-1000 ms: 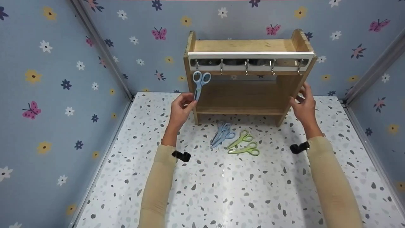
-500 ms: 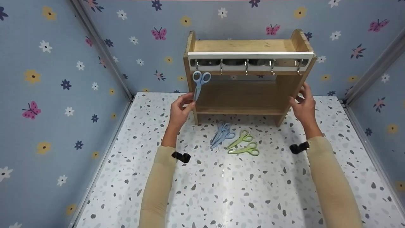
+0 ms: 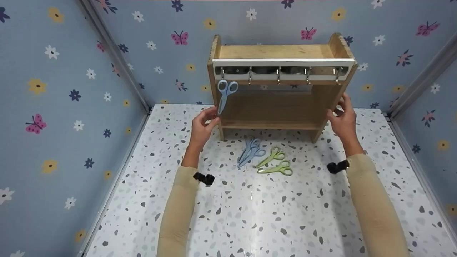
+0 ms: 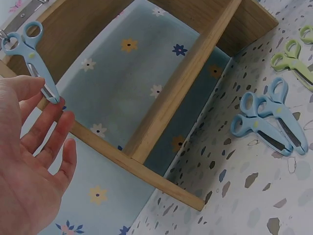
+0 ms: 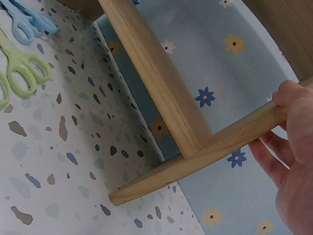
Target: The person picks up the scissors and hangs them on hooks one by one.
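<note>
Blue scissors [image 3: 225,95] hang by one finger loop from the leftmost hook of a small wooden shelf [image 3: 271,125], tips down. My left hand [image 3: 202,126] is beside the shelf's left side panel, thumb and fingers spread apart around the scissors' lower end. In the left wrist view, the left hand's fingertips [image 4: 57,105] lie right at the tip of the hanging scissors [image 4: 35,61]. My right hand [image 3: 343,117] grips the right side panel [image 5: 234,132], with the thumb on its front edge and the fingers behind.
On the speckled white tabletop [image 3: 285,214] lie blue scissors [image 3: 251,153] and two green scissors [image 3: 276,169], in front of the shelf. A white rail [image 3: 264,76] with several metal hooks spans the shelf's upper front. Patterned blue walls [image 3: 160,53] stand behind and at both sides.
My left thumb and fingers have come off the hanging scissors' blades and moved slightly down and left. The scissors stay on the hook. My right hand keeps its hold on the shelf.
</note>
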Action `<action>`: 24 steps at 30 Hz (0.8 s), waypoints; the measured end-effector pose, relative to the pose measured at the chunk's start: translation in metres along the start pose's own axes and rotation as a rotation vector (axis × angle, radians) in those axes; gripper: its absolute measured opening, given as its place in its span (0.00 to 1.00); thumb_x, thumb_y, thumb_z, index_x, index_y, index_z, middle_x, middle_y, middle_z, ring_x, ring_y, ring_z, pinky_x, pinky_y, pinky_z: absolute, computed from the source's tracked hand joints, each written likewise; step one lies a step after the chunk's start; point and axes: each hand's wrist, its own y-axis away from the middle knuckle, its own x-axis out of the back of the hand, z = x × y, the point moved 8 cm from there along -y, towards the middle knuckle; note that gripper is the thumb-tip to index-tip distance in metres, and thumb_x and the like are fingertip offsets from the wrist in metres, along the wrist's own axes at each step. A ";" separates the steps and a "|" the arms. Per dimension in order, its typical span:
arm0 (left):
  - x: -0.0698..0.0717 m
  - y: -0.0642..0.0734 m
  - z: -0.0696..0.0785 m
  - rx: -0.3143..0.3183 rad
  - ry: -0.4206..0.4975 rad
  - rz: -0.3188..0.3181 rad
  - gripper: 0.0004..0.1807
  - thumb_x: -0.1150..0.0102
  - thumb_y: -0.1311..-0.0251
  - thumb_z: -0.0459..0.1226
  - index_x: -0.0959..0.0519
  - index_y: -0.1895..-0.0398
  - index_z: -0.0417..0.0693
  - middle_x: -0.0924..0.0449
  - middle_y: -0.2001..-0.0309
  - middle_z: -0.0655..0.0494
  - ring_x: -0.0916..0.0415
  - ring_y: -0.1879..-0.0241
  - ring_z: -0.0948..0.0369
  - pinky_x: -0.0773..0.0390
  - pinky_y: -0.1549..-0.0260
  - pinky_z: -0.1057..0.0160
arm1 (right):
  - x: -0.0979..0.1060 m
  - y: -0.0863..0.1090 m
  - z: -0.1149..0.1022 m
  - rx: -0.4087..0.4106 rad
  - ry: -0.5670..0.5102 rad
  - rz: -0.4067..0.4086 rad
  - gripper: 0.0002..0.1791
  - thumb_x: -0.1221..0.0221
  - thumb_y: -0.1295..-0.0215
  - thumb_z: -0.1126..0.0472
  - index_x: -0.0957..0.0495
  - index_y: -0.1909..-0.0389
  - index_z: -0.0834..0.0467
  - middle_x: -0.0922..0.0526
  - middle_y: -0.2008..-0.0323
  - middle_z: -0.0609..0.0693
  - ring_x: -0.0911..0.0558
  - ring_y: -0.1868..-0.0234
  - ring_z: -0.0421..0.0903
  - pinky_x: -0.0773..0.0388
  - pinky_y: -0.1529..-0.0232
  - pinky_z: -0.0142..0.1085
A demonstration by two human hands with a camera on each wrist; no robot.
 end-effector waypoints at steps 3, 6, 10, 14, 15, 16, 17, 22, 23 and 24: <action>0.001 0.003 -0.003 -0.002 -0.002 0.000 0.21 0.36 0.22 0.28 0.19 0.29 0.35 0.14 0.33 0.35 0.14 0.37 0.46 0.15 0.44 0.70 | 0.000 0.001 -0.001 0.006 0.000 0.002 0.44 0.44 0.18 0.67 0.47 0.08 0.42 0.30 0.16 0.63 0.26 0.16 0.68 0.26 0.20 0.65; 0.001 0.006 -0.007 -0.006 0.001 0.004 0.20 0.37 0.22 0.27 0.19 0.30 0.34 0.14 0.34 0.34 0.14 0.38 0.45 0.15 0.46 0.70 | -0.001 0.002 -0.002 0.013 -0.001 0.003 0.44 0.45 0.18 0.67 0.47 0.08 0.43 0.30 0.16 0.64 0.27 0.16 0.68 0.27 0.20 0.66; 0.002 0.009 -0.011 -0.005 0.007 0.005 0.19 0.37 0.23 0.26 0.18 0.31 0.33 0.13 0.34 0.34 0.13 0.41 0.49 0.14 0.47 0.70 | -0.001 0.003 -0.002 0.016 -0.002 0.005 0.44 0.45 0.17 0.67 0.48 0.07 0.43 0.31 0.15 0.64 0.27 0.15 0.68 0.28 0.20 0.66; 0.003 0.011 -0.018 0.014 0.003 -0.002 0.19 0.37 0.22 0.26 0.18 0.31 0.35 0.13 0.34 0.35 0.13 0.42 0.54 0.15 0.46 0.70 | -0.001 0.003 -0.002 0.016 -0.004 0.006 0.44 0.45 0.17 0.67 0.48 0.07 0.43 0.30 0.16 0.64 0.27 0.16 0.68 0.28 0.19 0.66; 0.003 0.012 -0.019 0.019 -0.002 -0.004 0.19 0.37 0.22 0.26 0.18 0.31 0.35 0.13 0.34 0.35 0.13 0.41 0.52 0.15 0.46 0.70 | -0.001 0.003 -0.002 0.016 -0.003 0.007 0.44 0.45 0.17 0.67 0.47 0.08 0.43 0.30 0.16 0.64 0.27 0.16 0.68 0.28 0.19 0.66; 0.003 0.013 -0.020 0.024 -0.009 -0.006 0.19 0.37 0.22 0.27 0.18 0.31 0.35 0.14 0.33 0.35 0.13 0.40 0.51 0.15 0.46 0.70 | -0.001 0.003 -0.003 0.015 -0.001 0.007 0.44 0.45 0.17 0.67 0.47 0.08 0.43 0.30 0.16 0.64 0.27 0.16 0.68 0.28 0.19 0.66; 0.003 0.013 -0.021 0.028 -0.017 -0.008 0.19 0.37 0.22 0.27 0.18 0.31 0.35 0.14 0.33 0.35 0.13 0.39 0.49 0.16 0.46 0.70 | -0.001 0.003 -0.003 0.014 0.001 0.008 0.43 0.45 0.17 0.67 0.47 0.08 0.43 0.30 0.16 0.64 0.27 0.16 0.68 0.28 0.19 0.66; 0.002 0.016 -0.023 0.022 -0.071 -0.016 0.20 0.35 0.23 0.27 0.18 0.31 0.35 0.13 0.34 0.34 0.15 0.36 0.41 0.18 0.47 0.70 | -0.002 0.004 -0.004 0.010 0.003 0.009 0.44 0.45 0.18 0.68 0.47 0.08 0.44 0.30 0.15 0.64 0.27 0.16 0.68 0.28 0.19 0.66; 0.002 0.017 -0.024 0.021 -0.083 -0.018 0.20 0.35 0.23 0.27 0.18 0.31 0.35 0.13 0.34 0.34 0.15 0.36 0.40 0.19 0.47 0.69 | -0.002 0.004 -0.005 0.010 0.003 0.009 0.44 0.45 0.18 0.68 0.47 0.08 0.44 0.30 0.15 0.64 0.27 0.16 0.68 0.28 0.19 0.66; 0.002 0.018 -0.024 0.020 -0.096 -0.020 0.20 0.34 0.23 0.28 0.18 0.31 0.35 0.13 0.35 0.34 0.15 0.36 0.40 0.19 0.47 0.69 | -0.002 0.004 -0.005 0.010 0.003 0.009 0.44 0.45 0.18 0.68 0.47 0.08 0.44 0.30 0.15 0.64 0.27 0.16 0.68 0.28 0.20 0.66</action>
